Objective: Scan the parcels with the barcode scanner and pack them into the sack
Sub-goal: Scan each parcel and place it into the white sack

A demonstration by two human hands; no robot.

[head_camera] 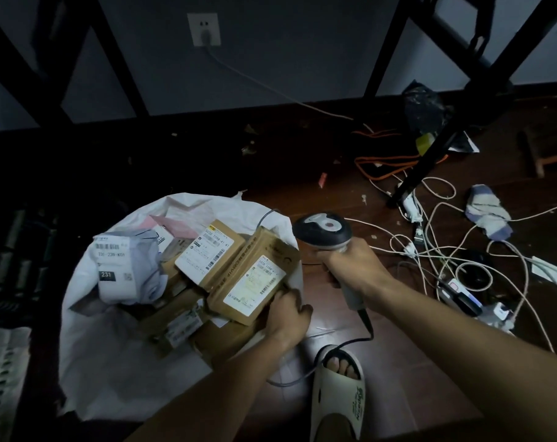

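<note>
A white sack (105,346) lies open on the dark floor with several parcels in it. My left hand (286,317) grips the near right corner of a brown cardboard parcel (255,275) with a white label, lying at the sack's right rim. Beside it sits another brown labelled box (213,250), and a grey plastic mailer (127,266) stands at the left. My right hand (350,266) grips the handle of the barcode scanner (323,231), whose dark head points toward the parcels. Its cable (363,327) runs down past my foot.
A tangle of white and orange cables (430,247) with chargers covers the floor at right. A black metal table leg (430,154) slants down there. My foot in a cream slipper (337,387) stands next to the sack. A wall socket (204,28) is behind.
</note>
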